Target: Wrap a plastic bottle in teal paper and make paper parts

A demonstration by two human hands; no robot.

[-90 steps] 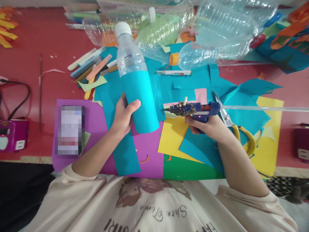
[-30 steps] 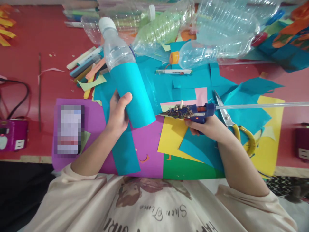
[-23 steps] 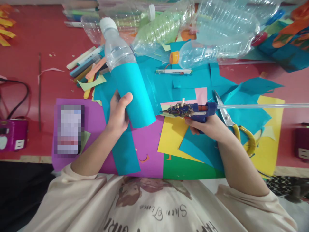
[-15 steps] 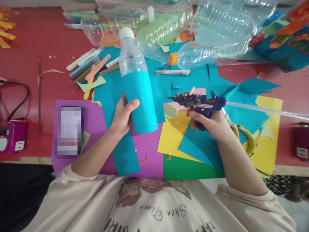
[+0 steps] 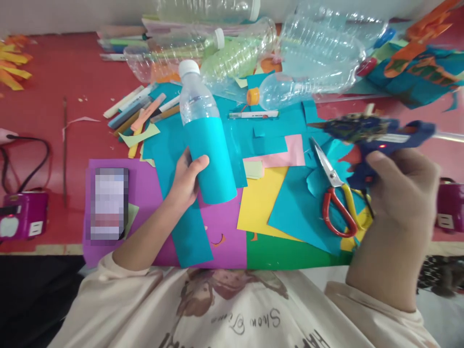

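Note:
My left hand (image 5: 186,179) grips the lower part of a clear plastic bottle (image 5: 197,99) with a white cap, whose body is wrapped in a teal paper sleeve (image 5: 213,159). The bottle leans slightly away from me over teal paper. My right hand (image 5: 402,188) holds a blue hot glue gun (image 5: 377,135) raised at the right, its nozzle pointing left, well apart from the bottle. Red and yellow handled scissors (image 5: 335,193) lie on the paper below the gun.
Purple (image 5: 145,193), yellow (image 5: 259,203), green (image 5: 290,251) and teal sheets cover the red surface (image 5: 54,96) before me. Several empty plastic bottles (image 5: 300,82) lie at the back. Markers (image 5: 134,106) lie left of the bottle, a phone (image 5: 108,203) on the purple sheet, a magenta box (image 5: 21,215) far left.
My right hand has lifted the glue gun up and swung it far to the right, away from the bottle, uncovering the scissors. The bottle has tipped back more upright in my left hand.

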